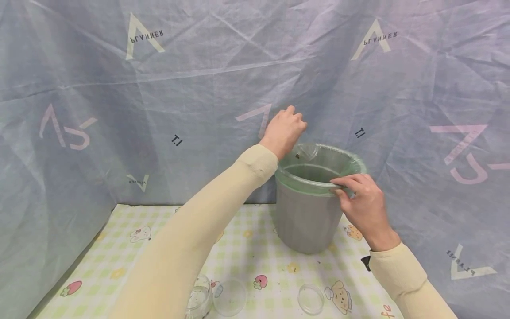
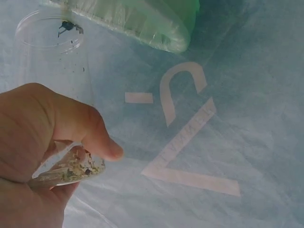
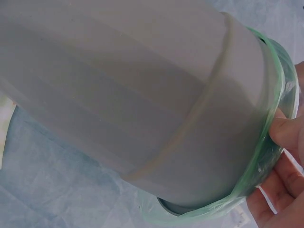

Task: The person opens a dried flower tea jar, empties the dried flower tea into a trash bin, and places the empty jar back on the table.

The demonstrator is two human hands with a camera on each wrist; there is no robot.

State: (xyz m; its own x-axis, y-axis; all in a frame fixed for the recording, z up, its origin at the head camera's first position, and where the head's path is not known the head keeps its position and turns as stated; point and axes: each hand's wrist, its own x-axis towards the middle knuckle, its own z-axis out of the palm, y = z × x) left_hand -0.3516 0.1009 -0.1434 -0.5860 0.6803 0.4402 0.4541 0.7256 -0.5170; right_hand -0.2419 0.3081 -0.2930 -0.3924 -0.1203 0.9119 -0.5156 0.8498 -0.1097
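My left hand [image 1: 284, 128] grips a clear plastic cup [image 2: 59, 71] above the left rim of a grey trash bin [image 1: 307, 221]. The cup is tipped, its mouth over the bin. Brown and greenish bits [image 2: 80, 168] cling to the cup's base, and a small dark clump [image 2: 69, 26] shows at its mouth. A thin green trash bag [image 1: 352, 166] lines the bin and folds over its rim. With thumb and fingers, my right hand [image 1: 364, 201] pinches the bag-covered rim at the near right side. Most of the cup is hidden behind my left hand in the head view.
A clear jar [image 1: 199, 294] stands at the table's near edge, partly behind my left sleeve. Beside it lies a clear round disc [image 1: 230, 297], and farther right a clear shallow lid [image 1: 311, 299]. Small crumbs dot the checkered tablecloth [image 1: 275, 305]. A blue-grey curtain [image 1: 215, 115] hangs behind.
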